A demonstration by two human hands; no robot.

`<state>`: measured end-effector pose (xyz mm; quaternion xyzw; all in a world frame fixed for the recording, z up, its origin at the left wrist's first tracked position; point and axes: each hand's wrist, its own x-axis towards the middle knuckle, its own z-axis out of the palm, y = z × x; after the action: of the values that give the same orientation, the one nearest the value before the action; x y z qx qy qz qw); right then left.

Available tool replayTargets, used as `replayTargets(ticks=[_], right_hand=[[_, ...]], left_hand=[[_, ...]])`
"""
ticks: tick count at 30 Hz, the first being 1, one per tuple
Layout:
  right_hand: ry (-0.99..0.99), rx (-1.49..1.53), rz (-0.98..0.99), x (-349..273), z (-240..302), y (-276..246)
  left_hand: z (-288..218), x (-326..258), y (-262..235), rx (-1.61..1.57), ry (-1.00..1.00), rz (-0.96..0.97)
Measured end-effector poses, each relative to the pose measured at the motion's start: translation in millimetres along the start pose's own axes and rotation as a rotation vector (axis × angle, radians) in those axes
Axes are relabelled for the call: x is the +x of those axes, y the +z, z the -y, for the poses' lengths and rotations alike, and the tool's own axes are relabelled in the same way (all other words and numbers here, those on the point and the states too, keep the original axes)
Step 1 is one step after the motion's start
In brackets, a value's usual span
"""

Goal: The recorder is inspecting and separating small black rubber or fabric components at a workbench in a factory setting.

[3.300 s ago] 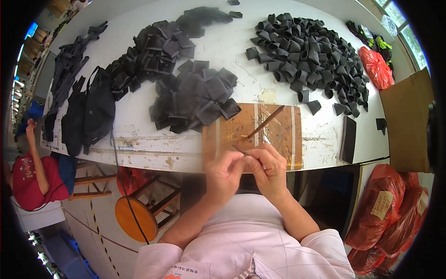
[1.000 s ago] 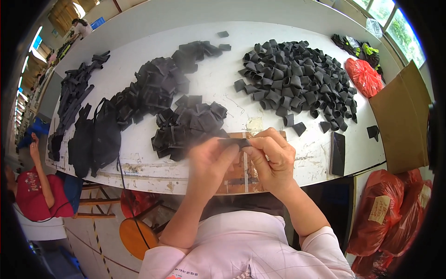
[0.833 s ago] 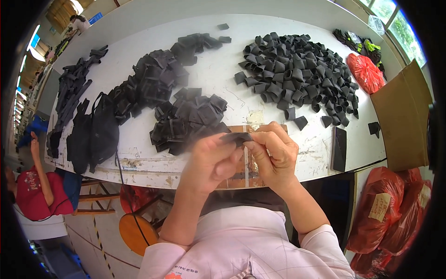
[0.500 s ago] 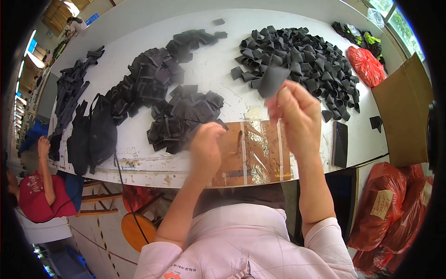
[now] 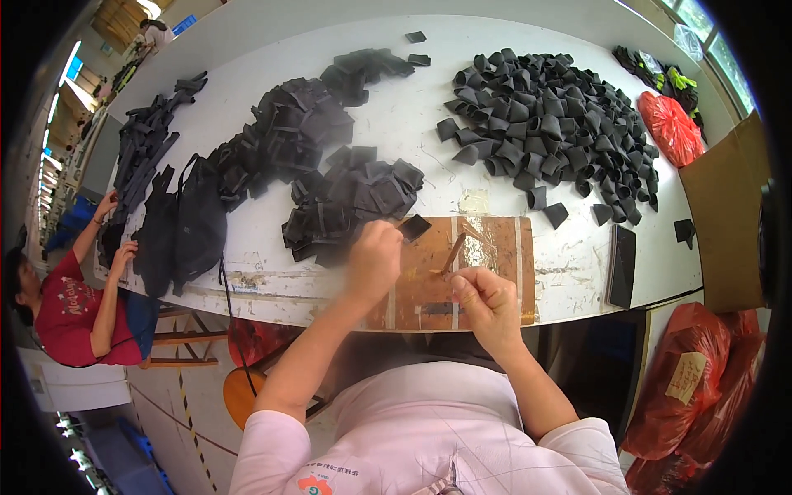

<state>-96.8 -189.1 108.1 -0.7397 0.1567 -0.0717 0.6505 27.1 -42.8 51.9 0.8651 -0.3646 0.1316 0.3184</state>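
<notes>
My left hand is closed, with a small flat black fabric piece between thumb and fingers, at the right edge of a pile of similar flat pieces. My right hand has its thumb pressed to its curled forefinger; whatever it may pinch does not show. Just up and left of those fingertips, a narrow brown stick-like piece slants up over a brown board with strips of clear tape. Far right on the white table lies a large heap of black fabric loops.
A dark phone lies right of the board, near a cardboard sheet. Red plastic bags stand below at right. At left are black strips, a black bag-like item and a co-worker in red reaching onto the table.
My right hand has come down toward the board, and the black piece it held is out of it. A black piece now shows in my left hand. The whole view has shifted slightly.
</notes>
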Motion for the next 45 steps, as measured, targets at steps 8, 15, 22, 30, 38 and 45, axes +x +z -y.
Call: replayTargets(ticks=[8, 15, 22, 30, 38, 45], right_hand=[[-0.409, -0.278, -0.137, 0, 15, 17], [-0.631, -0.412, -0.119, -3, 14, 15], [-0.557, -0.587, -0.309, -7, 2, 20], [0.274, 0.627, 0.153, -5, 21, -1], [0.12, 0.446, 0.315, 8, 62, -14], [0.061, 0.481, 0.443, 48, 83, -23]], left_hand=[[-68, -6, -45, -0.996, -0.688, 0.121], [-90, -32, -31, -0.421, -0.31, -0.207], [-100, -17, -37, -1.26, -0.897, -0.338], [-105, -21, -45, -1.355, -0.762, -0.091], [-102, 13, -63, -1.456, -0.749, -0.203], [-88, 41, -77, -2.499, -0.729, 0.184]])
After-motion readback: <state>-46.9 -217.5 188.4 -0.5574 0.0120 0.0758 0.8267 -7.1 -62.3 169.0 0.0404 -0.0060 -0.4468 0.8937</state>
